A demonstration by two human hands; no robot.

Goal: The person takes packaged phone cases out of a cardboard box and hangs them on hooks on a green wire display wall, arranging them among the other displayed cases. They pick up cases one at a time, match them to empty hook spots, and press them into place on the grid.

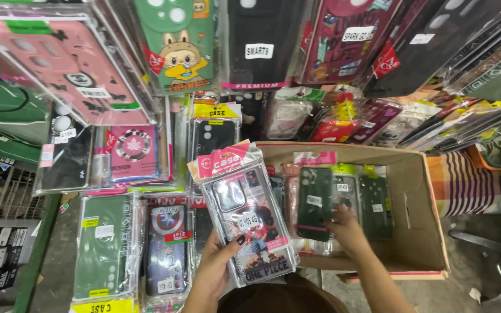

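My left hand (215,264) holds up a clear packet with a printed phone case (247,217) showing a cartoon figure; its red header card tilts to the upper left. Inside a cardboard box (418,232), my right hand (346,232) grips a packaged dark green phone case (314,203). More packaged cases stand upright in the box beside it, among them another dark green one (376,206) just to the right of my hand.
Packaged phone cases hang all around: a pink one (68,72) at upper left, a green cartoon one (178,46) above, a black one (259,43) at top centre. Lower left hang a plain green case (102,246) and a shield-print case (168,243). A striped cloth (471,185) lies right.
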